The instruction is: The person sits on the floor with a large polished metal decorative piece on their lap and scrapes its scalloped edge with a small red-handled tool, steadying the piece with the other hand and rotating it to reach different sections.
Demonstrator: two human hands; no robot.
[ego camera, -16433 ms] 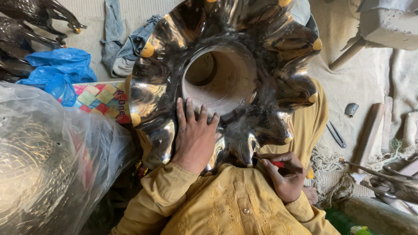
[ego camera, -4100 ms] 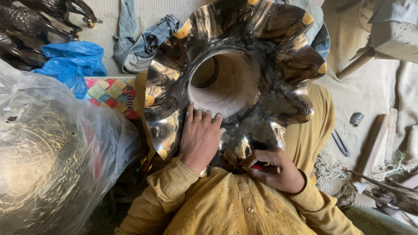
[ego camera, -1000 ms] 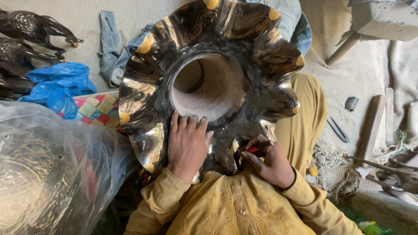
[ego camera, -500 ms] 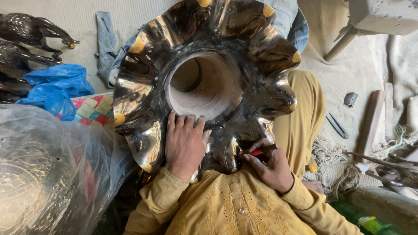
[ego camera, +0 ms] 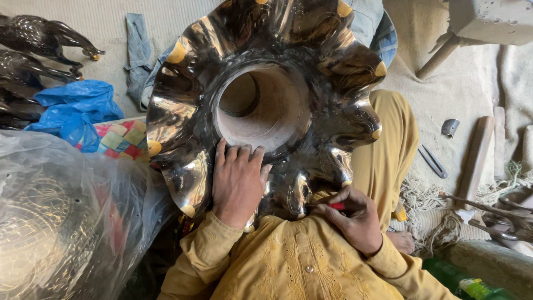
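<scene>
Presumably heavy, rigid and slick, the fluted metal bowl point(ego camera: 266, 105) is braced by the left hand point(ego camera: 239, 180), flat at 7 o'clock; the right hand point(ego camera: 355, 219) pinches a red tool point(ego camera: 336, 206) at 5 o'clock.

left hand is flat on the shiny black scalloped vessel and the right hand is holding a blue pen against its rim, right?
Not quite: the tool in the right hand is red, not blue, as the head view shows. The left hand does lie flat on the shiny black scalloped vessel.

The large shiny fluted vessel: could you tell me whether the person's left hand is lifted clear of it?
No, the left hand lies flat on the fluted vessel, fingers spread just below its round opening.
</scene>
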